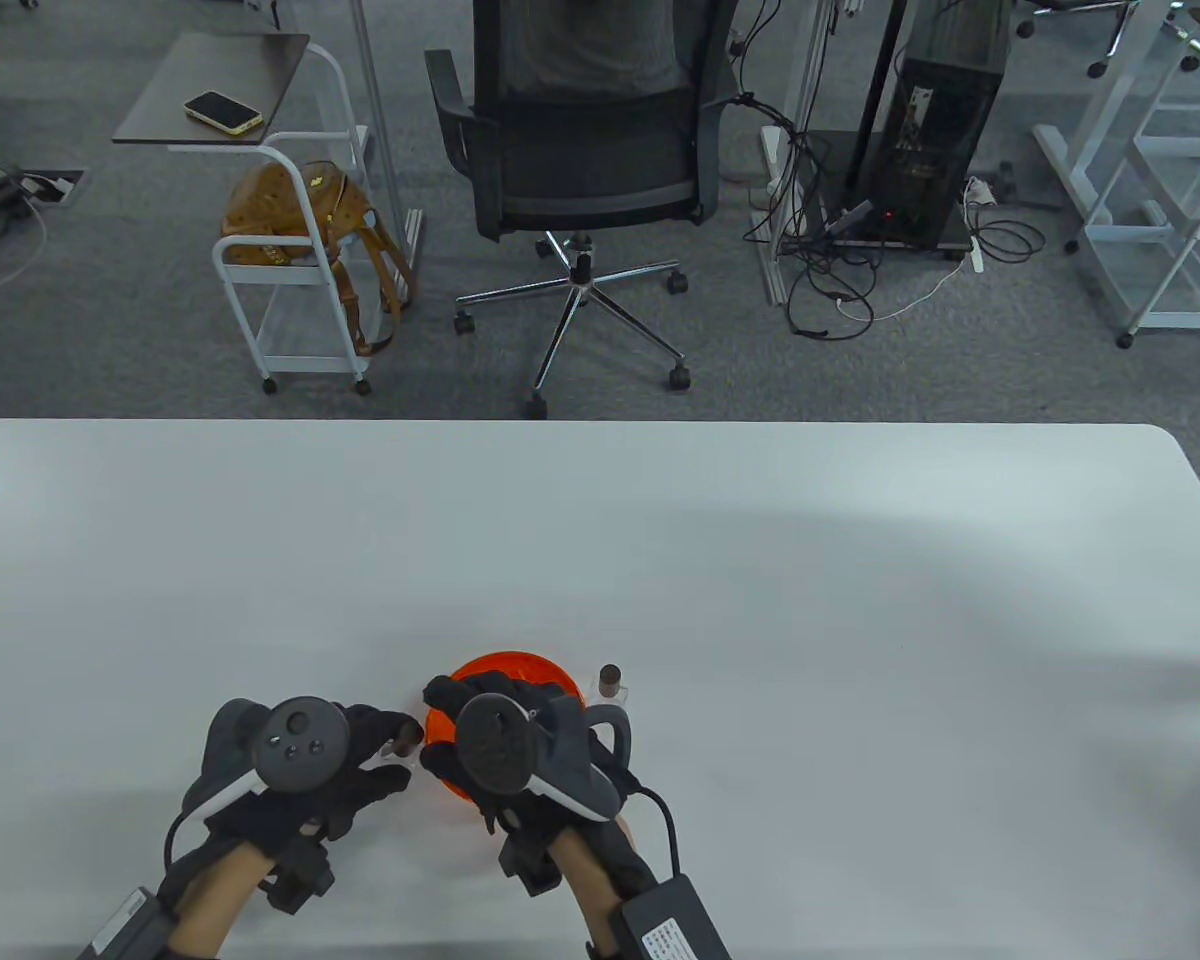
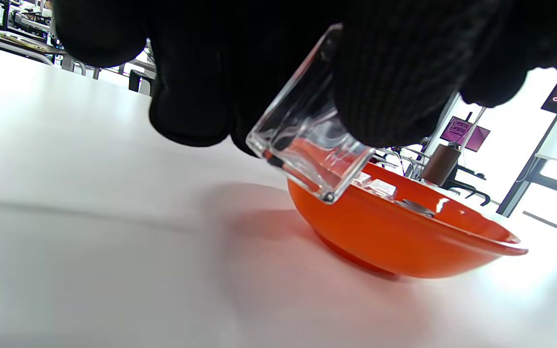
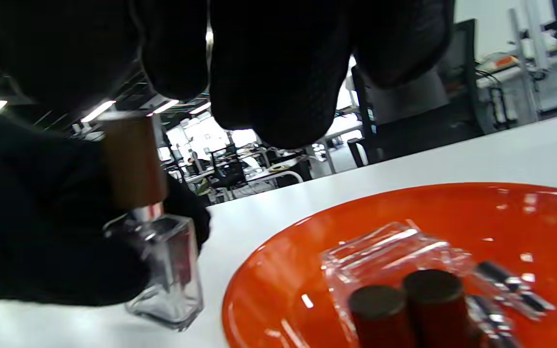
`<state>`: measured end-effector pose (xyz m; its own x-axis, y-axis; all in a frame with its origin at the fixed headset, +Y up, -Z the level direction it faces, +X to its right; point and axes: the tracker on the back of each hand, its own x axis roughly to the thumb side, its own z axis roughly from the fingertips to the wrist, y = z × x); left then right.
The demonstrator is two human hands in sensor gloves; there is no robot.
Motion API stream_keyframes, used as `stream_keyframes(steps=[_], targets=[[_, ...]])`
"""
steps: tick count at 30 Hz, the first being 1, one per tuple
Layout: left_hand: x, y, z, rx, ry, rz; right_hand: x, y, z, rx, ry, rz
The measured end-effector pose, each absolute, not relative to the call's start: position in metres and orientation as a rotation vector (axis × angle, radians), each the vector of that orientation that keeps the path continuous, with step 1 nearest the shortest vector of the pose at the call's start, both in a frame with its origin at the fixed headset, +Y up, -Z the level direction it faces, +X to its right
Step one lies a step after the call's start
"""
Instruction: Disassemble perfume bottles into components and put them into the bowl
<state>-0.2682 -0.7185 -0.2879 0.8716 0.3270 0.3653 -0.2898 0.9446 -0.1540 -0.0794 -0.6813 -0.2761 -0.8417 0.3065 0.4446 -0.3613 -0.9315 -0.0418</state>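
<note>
My left hand [image 1: 385,760] grips a clear square perfume bottle [image 2: 307,140], tilted, just left of the orange bowl [image 1: 520,665]. Its brown cap [image 3: 133,159] is on, above the glass body [image 3: 172,270]. My right hand [image 1: 460,715] hovers over the bowl's left side, its fingers [image 3: 269,72] loosely curled and holding nothing, close to that cap. In the bowl [image 3: 452,212] lie a clear glass bottle body [image 3: 385,251], two dark caps [image 3: 404,299] and metal sprayer parts [image 3: 505,285]. A second capped bottle [image 1: 612,685] stands upright right of the bowl.
The white table [image 1: 760,560] spreads wide beyond the bowl and to both sides. Past its far edge stand an office chair [image 1: 580,150], a small cart holding a brown bag [image 1: 300,215] and a computer tower [image 1: 935,130] on the floor.
</note>
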Motion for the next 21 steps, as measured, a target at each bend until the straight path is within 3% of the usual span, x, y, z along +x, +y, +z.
stream_keyframes(steps=[7, 12, 15, 21], targets=[[-0.261, -0.720, -0.287, -0.108, -0.428, 0.277, -0.095, -0.687, -0.269, 0.646, -0.304, 2.769], [-0.265, -0.718, -0.289, -0.088, -0.385, 0.282, -0.067, -0.667, -0.279, 0.504, -0.289, 2.620], [-0.270, -0.719, -0.290, -0.087, -0.361, 0.309, -0.046, -0.666, -0.288, 0.446, -0.213, 2.713], [-0.271, -0.720, -0.291, -0.096, -0.353, 0.322, -0.047, -0.697, -0.300, 0.474, 0.150, 2.978]])
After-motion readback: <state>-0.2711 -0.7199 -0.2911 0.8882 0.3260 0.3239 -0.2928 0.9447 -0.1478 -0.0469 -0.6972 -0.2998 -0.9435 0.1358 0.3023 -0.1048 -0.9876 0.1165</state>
